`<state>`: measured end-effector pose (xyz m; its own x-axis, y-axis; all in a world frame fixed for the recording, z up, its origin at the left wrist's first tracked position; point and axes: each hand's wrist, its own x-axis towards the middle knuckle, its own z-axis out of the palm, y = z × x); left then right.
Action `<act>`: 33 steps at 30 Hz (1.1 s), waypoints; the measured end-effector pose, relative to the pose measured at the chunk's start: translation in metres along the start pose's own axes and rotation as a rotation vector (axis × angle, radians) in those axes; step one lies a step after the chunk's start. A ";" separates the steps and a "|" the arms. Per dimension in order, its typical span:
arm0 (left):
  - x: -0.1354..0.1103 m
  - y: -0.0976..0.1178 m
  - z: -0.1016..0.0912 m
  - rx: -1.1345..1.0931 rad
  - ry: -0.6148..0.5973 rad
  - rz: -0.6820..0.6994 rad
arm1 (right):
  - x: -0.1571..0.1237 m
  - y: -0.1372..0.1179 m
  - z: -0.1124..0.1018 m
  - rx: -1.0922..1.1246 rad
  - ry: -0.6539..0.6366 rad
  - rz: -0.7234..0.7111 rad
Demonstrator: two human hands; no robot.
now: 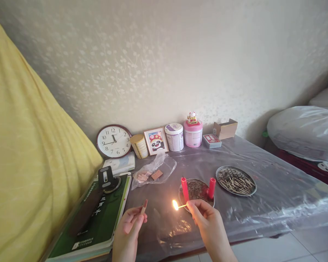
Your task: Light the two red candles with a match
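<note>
My right hand (206, 218) pinches a burning match (182, 206), its bright flame pointing left. Just behind that hand, two red candles stand upright on a round metal plate (196, 185): the left candle (184, 189) with a dark wick and the right candle (211, 187). No flame shows on either. My left hand (131, 223) is closed around a small matchbox (144, 206), held up over the table's front part. A second round plate (221, 174) to the right carries many used-looking matchsticks (239, 183).
A plastic bag (166, 165) with small boxes lies mid-table. Green books (109, 207) with a black object (106, 177) are at left, beside a yellow curtain (30, 145). Along the wall stand a clock (114, 141), tins, a panda picture (156, 141) and an open carton (226, 130). Plastic sheeting (276, 182) covers the table.
</note>
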<state>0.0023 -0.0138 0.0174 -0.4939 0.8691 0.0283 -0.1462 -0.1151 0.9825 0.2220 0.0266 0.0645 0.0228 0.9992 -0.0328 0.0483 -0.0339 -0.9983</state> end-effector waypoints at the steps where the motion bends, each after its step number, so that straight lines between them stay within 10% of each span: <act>1: 0.000 0.000 0.000 -0.005 -0.001 -0.004 | 0.000 0.002 0.000 0.004 -0.004 -0.005; 33: -0.004 0.005 0.010 -0.024 0.013 0.003 | 0.001 0.009 0.001 -0.263 0.015 -0.280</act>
<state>0.0120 -0.0131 0.0245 -0.5056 0.8623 0.0285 -0.1648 -0.1290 0.9779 0.2210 0.0269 0.0557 -0.0131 0.9703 0.2416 0.3094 0.2337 -0.9218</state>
